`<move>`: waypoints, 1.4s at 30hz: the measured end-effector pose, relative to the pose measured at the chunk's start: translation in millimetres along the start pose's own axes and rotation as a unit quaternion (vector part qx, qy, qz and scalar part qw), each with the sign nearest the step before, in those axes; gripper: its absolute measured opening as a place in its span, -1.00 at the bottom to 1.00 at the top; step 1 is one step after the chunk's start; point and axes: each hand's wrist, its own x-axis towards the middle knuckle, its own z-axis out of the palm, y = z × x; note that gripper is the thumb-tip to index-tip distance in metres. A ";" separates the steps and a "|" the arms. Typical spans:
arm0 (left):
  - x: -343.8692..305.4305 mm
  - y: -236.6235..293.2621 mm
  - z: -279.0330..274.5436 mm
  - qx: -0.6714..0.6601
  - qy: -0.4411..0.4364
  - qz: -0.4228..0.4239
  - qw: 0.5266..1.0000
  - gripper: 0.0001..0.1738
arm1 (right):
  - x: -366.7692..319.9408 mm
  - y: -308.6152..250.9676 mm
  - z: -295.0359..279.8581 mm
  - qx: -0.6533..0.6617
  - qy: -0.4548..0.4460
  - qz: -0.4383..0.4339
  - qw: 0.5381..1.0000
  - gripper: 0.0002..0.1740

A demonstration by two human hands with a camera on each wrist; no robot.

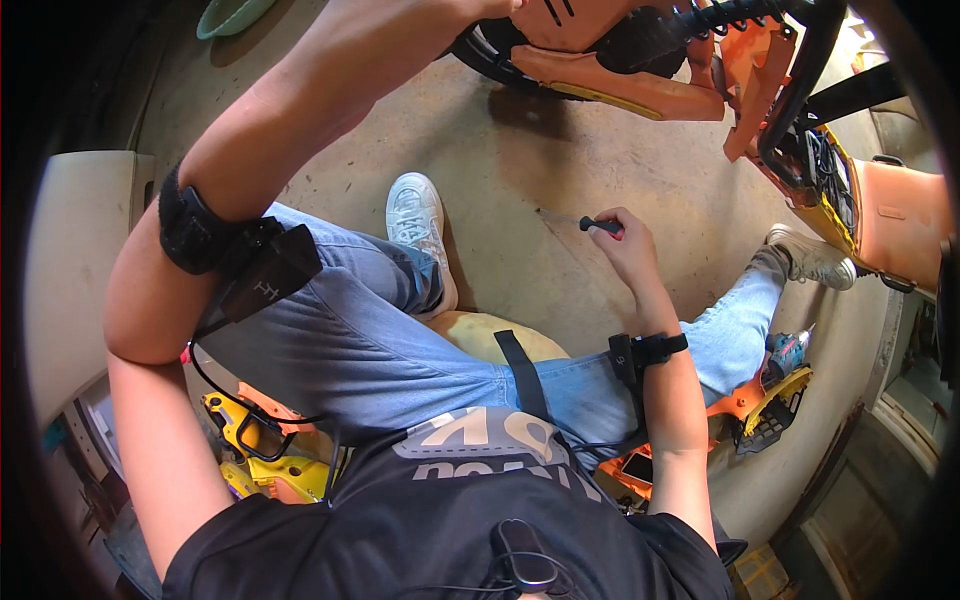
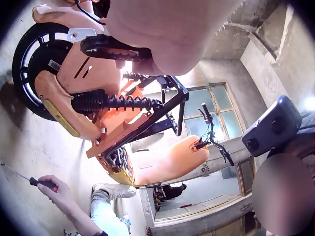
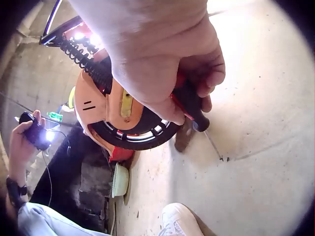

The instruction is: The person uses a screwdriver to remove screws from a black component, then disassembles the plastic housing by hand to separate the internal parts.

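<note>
head: left grip [image 1: 495,6] cut off | black object [image 3: 33,132] held: unidentifiable

Strong daylight throughout. Head view: floor [image 1: 560,200] evenly lit, with a soft shadow just below the scooter [image 1: 600,85]; heavy fisheye bend, black vignette round the rim. Left wrist view: window [image 2: 216,108] behind the scooter glares white. Right wrist view: floor beside the scooter washed out. Whatever sits nearest either wrist lens blurs.

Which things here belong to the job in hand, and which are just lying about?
In hand: black-and-red-handled screwdriver in right hand; small black object in left hand; orange scooter.
Lying about: teal cordless drill; pale green bowl; yellow plastic part.
</note>
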 end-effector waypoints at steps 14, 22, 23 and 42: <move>2.3 0.4 -6.3 -0.005 -0.056 -0.091 0.994 -0.50 | -0.1 -2.0 -3.0 0.009 0.018 -0.012 1.000 -0.63; 2.9 -5.4 0.2 -0.112 -0.022 -0.061 0.992 -0.61 | -31.2 -52.2 -59.0 0.181 0.064 -0.068 0.979 -0.72; 2.5 -6.9 -0.5 -0.131 -0.027 -0.061 0.989 -0.60 | -41.0 -63.0 -70.6 0.225 0.065 -0.066 0.970 -0.73; -22.1 -10.3 11.5 -0.186 -0.152 -0.049 0.969 -0.38 | -164.6 -133.4 -120.9 0.480 0.173 -0.172 0.843 -0.59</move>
